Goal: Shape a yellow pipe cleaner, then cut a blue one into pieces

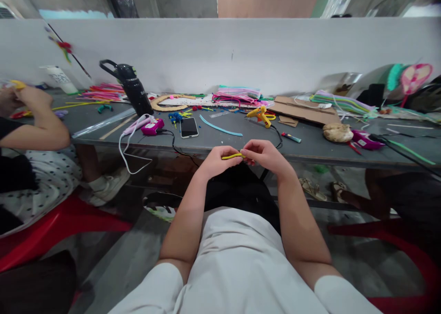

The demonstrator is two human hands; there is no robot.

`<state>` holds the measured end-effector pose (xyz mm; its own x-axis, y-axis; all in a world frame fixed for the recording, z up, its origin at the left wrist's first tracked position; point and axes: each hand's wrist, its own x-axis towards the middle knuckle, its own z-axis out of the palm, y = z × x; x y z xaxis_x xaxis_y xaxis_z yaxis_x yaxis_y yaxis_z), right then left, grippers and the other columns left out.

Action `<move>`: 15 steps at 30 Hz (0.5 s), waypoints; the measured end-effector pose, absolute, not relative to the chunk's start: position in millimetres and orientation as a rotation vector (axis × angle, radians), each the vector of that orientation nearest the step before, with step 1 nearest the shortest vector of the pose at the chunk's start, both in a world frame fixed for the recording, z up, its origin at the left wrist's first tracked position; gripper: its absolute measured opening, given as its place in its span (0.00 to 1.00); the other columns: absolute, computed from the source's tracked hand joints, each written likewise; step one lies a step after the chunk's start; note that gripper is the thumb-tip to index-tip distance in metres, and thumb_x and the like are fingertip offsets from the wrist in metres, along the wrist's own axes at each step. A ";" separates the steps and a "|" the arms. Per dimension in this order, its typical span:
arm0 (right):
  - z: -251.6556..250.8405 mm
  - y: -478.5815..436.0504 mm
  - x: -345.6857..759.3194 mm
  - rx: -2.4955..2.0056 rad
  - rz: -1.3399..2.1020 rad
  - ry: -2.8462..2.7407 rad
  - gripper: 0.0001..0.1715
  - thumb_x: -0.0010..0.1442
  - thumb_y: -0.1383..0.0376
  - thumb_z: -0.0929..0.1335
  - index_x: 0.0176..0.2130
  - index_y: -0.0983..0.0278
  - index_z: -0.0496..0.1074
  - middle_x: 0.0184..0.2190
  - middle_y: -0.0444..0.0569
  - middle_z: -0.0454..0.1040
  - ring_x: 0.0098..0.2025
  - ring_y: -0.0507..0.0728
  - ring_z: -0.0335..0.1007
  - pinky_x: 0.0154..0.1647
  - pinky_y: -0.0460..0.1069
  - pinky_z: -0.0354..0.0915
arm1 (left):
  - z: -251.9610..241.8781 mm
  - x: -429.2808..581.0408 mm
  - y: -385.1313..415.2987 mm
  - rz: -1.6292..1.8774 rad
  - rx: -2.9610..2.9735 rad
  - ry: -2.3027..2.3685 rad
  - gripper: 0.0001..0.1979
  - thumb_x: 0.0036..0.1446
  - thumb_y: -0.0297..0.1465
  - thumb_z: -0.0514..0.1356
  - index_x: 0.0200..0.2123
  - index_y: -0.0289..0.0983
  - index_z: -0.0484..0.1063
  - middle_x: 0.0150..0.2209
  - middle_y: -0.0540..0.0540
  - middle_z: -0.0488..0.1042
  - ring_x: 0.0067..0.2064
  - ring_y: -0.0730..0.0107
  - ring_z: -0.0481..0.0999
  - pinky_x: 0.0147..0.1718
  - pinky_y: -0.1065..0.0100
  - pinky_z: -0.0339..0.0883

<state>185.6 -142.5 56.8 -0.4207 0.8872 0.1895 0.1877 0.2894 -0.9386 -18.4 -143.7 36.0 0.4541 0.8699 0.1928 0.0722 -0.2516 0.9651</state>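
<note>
A short yellow pipe cleaner [230,157] is pinched between my two hands, just in front of the table edge and above my lap. My left hand [220,160] has its fingers closed around it, and one end sticks out across the palm side. At the other end, my right hand [259,154] grips with thumb and fingertips pressed together. The fingertips of both hands meet, so the part between them is mostly hidden. On the table beyond lie a light blue pipe cleaner [220,126] and a yellow glue gun [260,115].
A phone [189,127], a black bottle [135,88] and a purple plug block [152,127] stand left on the grey table [158,145]. Cardboard [303,109], pipe cleaner bundles [239,94] and a marker-like tube [291,137] lie around. Another person's arm [44,121] is at far left.
</note>
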 end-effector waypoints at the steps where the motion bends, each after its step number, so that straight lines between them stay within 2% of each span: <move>1: 56.8 -143.0 185.3 -0.951 1.145 -1.796 0.19 0.55 0.50 0.73 0.34 0.63 0.73 0.24 0.44 0.74 0.25 0.51 0.69 0.26 0.46 0.67 | 35.9 -19.6 -143.2 0.939 1.600 0.807 0.20 0.51 0.42 0.67 0.40 0.32 0.77 0.33 0.44 0.78 0.33 0.71 0.75 0.34 0.71 0.67; 6: 55.4 -145.8 182.6 -0.884 1.067 -1.808 0.17 0.55 0.54 0.74 0.38 0.63 0.74 0.32 0.46 0.77 0.34 0.55 0.74 0.37 0.50 0.71 | 34.1 -19.6 -140.3 0.954 1.275 0.752 0.22 0.58 0.47 0.61 0.35 0.31 0.77 0.29 0.42 0.77 0.28 0.73 0.74 0.27 0.73 0.65; 9: 54.2 -147.2 181.9 -0.858 1.043 -1.825 0.17 0.56 0.54 0.74 0.41 0.62 0.75 0.38 0.49 0.78 0.41 0.58 0.75 0.44 0.52 0.72 | 34.8 -18.8 -140.4 0.971 1.228 0.744 0.20 0.56 0.45 0.64 0.35 0.31 0.77 0.30 0.42 0.77 0.29 0.72 0.75 0.27 0.73 0.65; 15: 54.3 -148.1 183.1 -0.813 1.026 -1.849 0.17 0.57 0.57 0.73 0.45 0.63 0.76 0.41 0.51 0.78 0.43 0.58 0.75 0.46 0.53 0.71 | 37.8 -23.3 -141.8 0.964 1.129 0.724 0.21 0.55 0.46 0.64 0.37 0.31 0.78 0.32 0.41 0.79 0.29 0.72 0.76 0.28 0.72 0.67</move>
